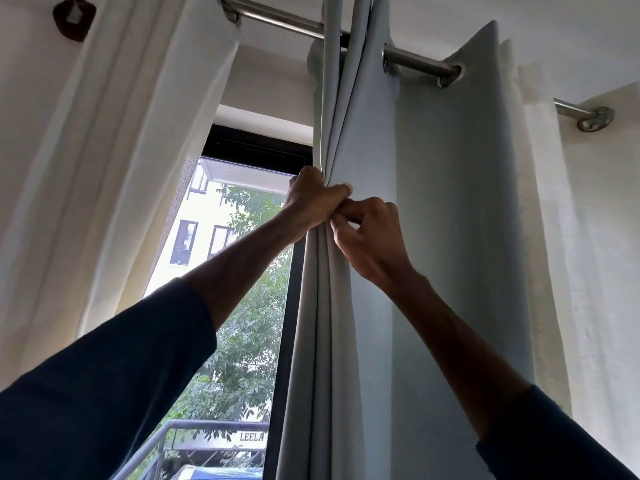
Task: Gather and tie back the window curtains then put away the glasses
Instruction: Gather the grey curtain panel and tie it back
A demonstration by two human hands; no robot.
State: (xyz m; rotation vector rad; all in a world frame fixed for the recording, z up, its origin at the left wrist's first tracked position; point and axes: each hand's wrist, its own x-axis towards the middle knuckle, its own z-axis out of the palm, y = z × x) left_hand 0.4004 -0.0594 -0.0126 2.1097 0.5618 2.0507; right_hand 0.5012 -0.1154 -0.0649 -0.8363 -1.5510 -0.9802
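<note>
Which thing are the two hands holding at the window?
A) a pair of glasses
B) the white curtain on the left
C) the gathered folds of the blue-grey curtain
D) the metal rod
C: the left hand grips the bunched folds of the blue-grey curtain and the right hand pinches them just beside it, well below the metal rod.

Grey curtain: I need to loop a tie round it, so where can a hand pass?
Open room lies between the white curtain and the grey curtain, before the window. The folds below the hands are free too. Crowded where the left hand and right hand grip the folds.
</note>
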